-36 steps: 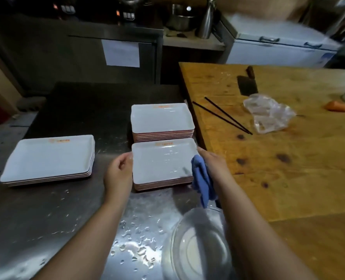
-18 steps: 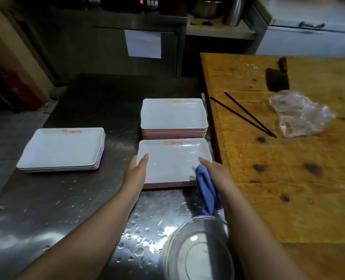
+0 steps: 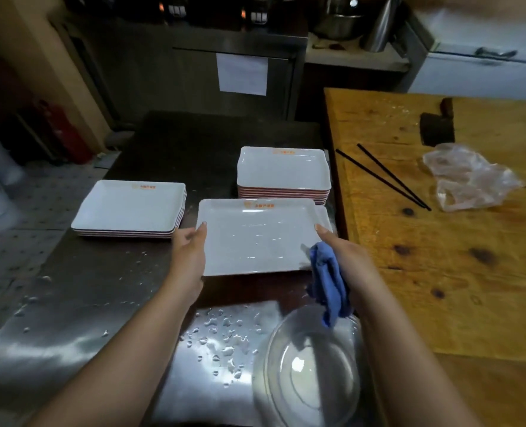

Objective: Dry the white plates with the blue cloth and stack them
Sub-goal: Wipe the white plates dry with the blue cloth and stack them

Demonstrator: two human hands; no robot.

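Note:
A wet white rectangular plate [image 3: 257,238] is lifted off the near pile and held between both hands above the steel counter. My left hand [image 3: 189,252] grips its left edge. My right hand [image 3: 346,257] grips its right edge and also holds the blue cloth [image 3: 328,283], which hangs down from the palm. The rest of the near pile peeks out at the right behind the lifted plate [image 3: 325,215]. A taller stack of white plates [image 3: 283,171] stands just behind. Another stack of white plates [image 3: 129,208] lies to the left.
The steel counter [image 3: 86,303] is wet with drops near me. A clear glass bowl [image 3: 308,368] stands by my right forearm. On the wooden table [image 3: 440,272] to the right lie black chopsticks [image 3: 382,177], a crumpled plastic bag [image 3: 468,177] and a cleaver [image 3: 437,124].
Both hands have lifted the top plate off the near pile and drawn it toward me and to the left. The blue cloth stays in the right hand.

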